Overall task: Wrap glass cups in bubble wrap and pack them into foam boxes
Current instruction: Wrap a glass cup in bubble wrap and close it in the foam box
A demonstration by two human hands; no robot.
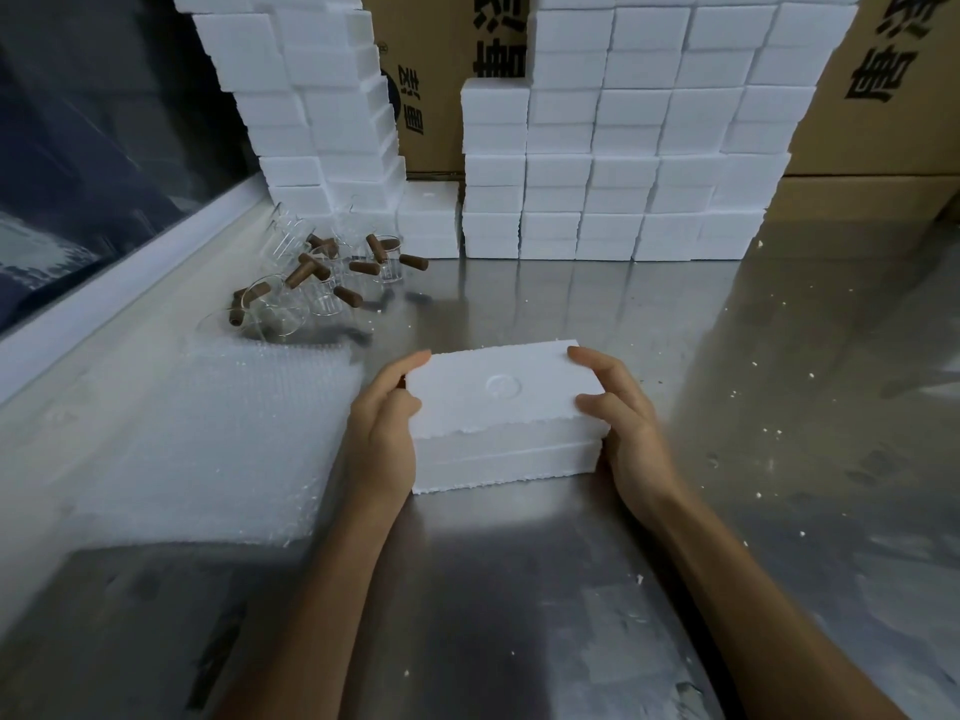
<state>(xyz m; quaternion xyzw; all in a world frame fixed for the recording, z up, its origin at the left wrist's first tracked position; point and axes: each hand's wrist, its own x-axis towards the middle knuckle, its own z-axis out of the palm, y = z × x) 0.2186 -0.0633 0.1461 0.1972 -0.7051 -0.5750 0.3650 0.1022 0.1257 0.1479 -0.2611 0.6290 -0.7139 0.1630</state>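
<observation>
A closed white foam box (506, 407) lies on the steel table (519, 563) in front of me, its lid on top with a round mark in the middle. My left hand (383, 433) grips its left end, thumb on the lid edge. My right hand (621, 423) grips its right end, fingers curled over the top. A stack of bubble wrap sheets (208, 439) lies to the left of the box. Several glass cups with brown wooden handles (322, 283) stand and lie in a cluster at the far left.
Tall stacks of white foam boxes (623, 148) fill the back of the table, with cardboard cartons (883, 70) behind them. A leaning foam stack (322, 96) rises behind the cups. A window ledge (104, 293) runs along the left. Foam crumbs dot the right side.
</observation>
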